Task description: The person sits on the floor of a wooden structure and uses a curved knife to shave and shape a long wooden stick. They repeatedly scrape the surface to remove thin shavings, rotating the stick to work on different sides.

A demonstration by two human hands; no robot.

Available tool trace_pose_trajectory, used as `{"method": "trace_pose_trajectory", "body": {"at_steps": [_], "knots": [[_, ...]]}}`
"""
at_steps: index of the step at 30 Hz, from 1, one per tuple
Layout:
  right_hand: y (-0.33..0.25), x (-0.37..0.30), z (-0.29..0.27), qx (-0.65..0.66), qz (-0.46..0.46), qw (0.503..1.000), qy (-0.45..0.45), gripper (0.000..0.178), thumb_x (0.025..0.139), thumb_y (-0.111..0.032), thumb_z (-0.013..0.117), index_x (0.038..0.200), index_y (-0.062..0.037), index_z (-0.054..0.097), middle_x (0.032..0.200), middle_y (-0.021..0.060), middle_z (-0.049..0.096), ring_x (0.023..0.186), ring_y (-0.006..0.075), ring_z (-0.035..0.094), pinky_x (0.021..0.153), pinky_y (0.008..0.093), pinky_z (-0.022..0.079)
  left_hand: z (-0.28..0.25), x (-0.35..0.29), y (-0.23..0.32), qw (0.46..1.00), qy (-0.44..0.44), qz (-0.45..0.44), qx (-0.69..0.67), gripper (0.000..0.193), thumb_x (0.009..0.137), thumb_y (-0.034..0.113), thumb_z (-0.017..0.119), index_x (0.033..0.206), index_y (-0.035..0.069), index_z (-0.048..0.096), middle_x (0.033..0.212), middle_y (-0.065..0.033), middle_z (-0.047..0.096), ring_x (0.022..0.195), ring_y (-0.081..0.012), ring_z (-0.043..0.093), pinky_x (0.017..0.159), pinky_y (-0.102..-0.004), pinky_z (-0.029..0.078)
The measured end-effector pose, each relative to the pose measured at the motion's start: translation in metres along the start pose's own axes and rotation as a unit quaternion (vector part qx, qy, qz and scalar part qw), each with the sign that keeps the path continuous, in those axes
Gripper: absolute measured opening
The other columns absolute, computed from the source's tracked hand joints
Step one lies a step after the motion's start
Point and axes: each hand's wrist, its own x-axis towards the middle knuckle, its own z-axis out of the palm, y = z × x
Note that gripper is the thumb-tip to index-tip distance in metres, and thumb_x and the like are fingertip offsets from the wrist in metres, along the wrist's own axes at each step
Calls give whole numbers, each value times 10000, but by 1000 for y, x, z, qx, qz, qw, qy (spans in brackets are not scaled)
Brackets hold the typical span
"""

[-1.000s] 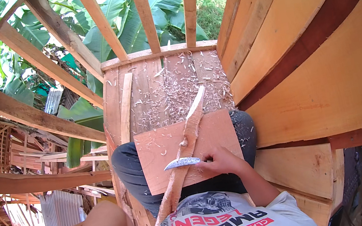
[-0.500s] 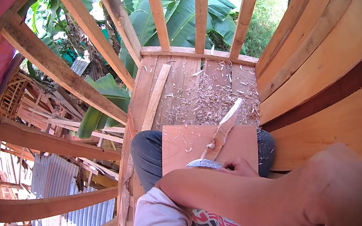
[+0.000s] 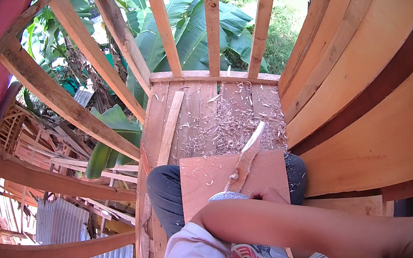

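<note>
A flat square wooden board (image 3: 200,176) lies across my lap, over dark trousers. On it rests a slim carved piece of pale wood (image 3: 246,158), its tip pointing away to the right. At its near end shows the rounded edge of a silvery metal blade (image 3: 228,196). My right hand (image 3: 266,194) is beside the blade with curled fingers; my left forearm covers most of it, so what it grips is hidden. My left arm crosses in front of my chest to the right. At its far end, my left hand (image 3: 410,240) is near the lower right, fingers indistinct.
Curled wood shavings (image 3: 237,116) litter the plank floor (image 3: 159,101) ahead. A loose wooden strip (image 3: 171,129) lies on its left side. Upright slats (image 3: 212,14) fence the front and left; wooden panels (image 3: 373,156) wall the right. Corrugated metal sheets (image 3: 62,222) show below left.
My left hand and forearm have come down at the lower right; the hand was higher and blurred before. The view has shifted slightly. The carved wood stays on the board.
</note>
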Motion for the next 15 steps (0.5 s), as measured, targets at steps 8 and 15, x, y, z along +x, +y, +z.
{"method": "trace_pose_trajectory", "body": {"at_steps": [8, 15], "knots": [[18, 2, -2, -42, -102, 993, 48, 405, 788, -397, 652, 924, -18, 697, 766, 179, 672, 680, 289, 662, 650, 369, 503, 25, -141, 79, 681, 222, -387, 581, 297, 844, 140, 629, 1115, 23, 587, 1030, -138, 643, 917, -288, 624, 797, -372, 463], [0, -7, 12, -138, -79, 981, 114, 379, 805, -394, 642, 863, -23, 689, 680, 168, 638, 622, 310, 633, 606, 374, 484, 164, -261, 64, -31, 504, -628, 593, 438, 747, 326, 714, 997, -1, 566, 895, -154, 635, 869, -304, 628, 737, -359, 470]]}}
